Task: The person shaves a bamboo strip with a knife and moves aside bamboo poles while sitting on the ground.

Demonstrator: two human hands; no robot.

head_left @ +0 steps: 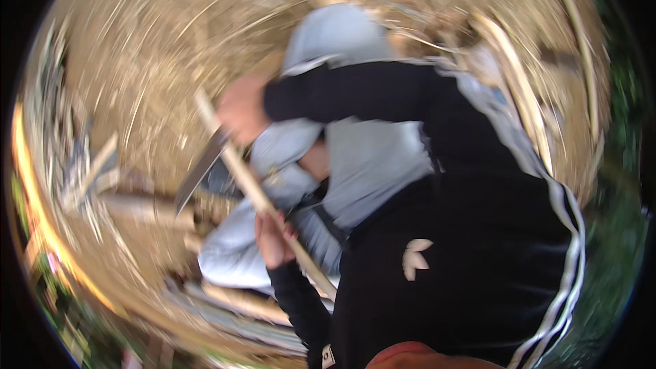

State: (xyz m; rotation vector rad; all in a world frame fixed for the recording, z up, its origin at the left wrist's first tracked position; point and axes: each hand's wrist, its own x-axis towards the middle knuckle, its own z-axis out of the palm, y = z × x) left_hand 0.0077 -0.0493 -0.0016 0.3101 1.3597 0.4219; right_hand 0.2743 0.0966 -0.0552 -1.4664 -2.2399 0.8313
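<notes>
A pale, slender wooden stick (247, 183) slants across my lap, from beyond my right hand down toward my body. My left hand (275, 239) is closed around its lower part. My right hand (242, 109), blurred by motion, is closed at the near end of a dark-bladed knife (200, 175); the handle is hidden in the fist. The blade crosses the stick just below this hand and points down to the left. Whether the edge bites into the wood cannot be made out. My legs in light blue jeans (376, 157) are folded under my arms.
Brown ground (157, 82) strewn with thin strips and shavings surrounds me. A cut pole piece (154, 208) lies left of my knee, near a heap of split strips (65, 143). Long pale poles (516, 82) lie on the right. Green plants (618, 253) edge the right side.
</notes>
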